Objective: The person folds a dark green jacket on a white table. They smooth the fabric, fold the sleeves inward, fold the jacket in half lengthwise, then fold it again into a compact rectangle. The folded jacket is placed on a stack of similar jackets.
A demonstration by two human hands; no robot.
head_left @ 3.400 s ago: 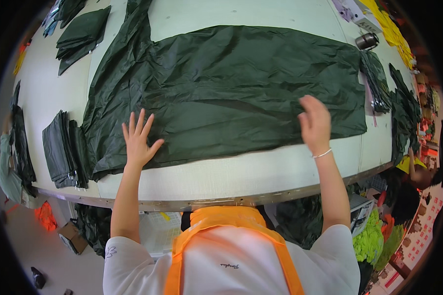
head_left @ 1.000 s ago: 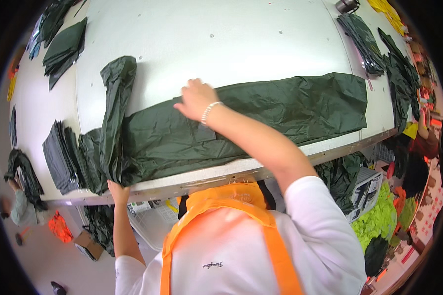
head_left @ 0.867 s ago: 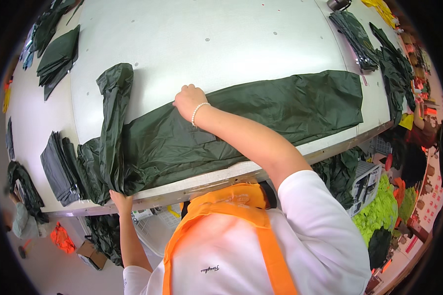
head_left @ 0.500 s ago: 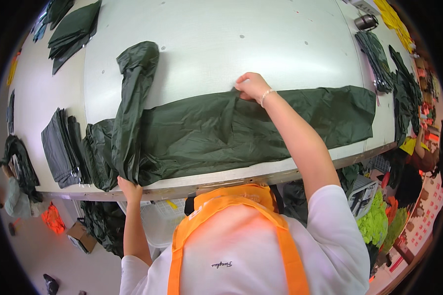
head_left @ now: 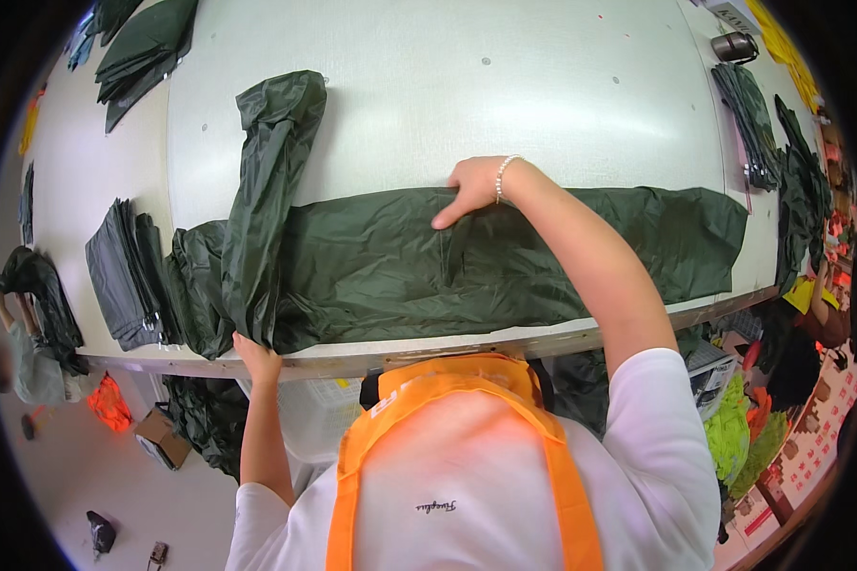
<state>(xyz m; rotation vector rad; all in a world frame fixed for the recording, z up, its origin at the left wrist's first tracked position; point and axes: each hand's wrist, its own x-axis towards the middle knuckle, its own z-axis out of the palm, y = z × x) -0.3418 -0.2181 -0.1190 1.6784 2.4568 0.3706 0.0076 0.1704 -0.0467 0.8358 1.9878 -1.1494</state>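
Note:
A dark green, thin, shiny garment [head_left: 371, 276], folded into a long strip, lies along the near edge of the table. One sleeve [head_left: 274, 162] is laid across its left part and reaches away from me past the far edge. My left hand [head_left: 257, 356] is closed on the garment's near edge, just below the sleeve, with its fingertips partly hidden. At the far edge, near the middle, my right hand [head_left: 476, 186] rests on the cloth. Its thumb is stretched out and stands apart from the other fingers, which are partly hidden. A short crease runs toward me under the thumb.
Left of the garment lies a stack of folded dark garments [head_left: 129, 276]; another folded pile [head_left: 148, 52] is at the far left. More folded garments [head_left: 747, 124] and a dark flask [head_left: 735, 47] stand on the right. A clear plastic bin [head_left: 314, 419] is below the table edge.
My right hand has loosened its pinch on the far edge and come down onto the cloth, thumb spread. The left hand keeps its hold. The view has shifted slightly.

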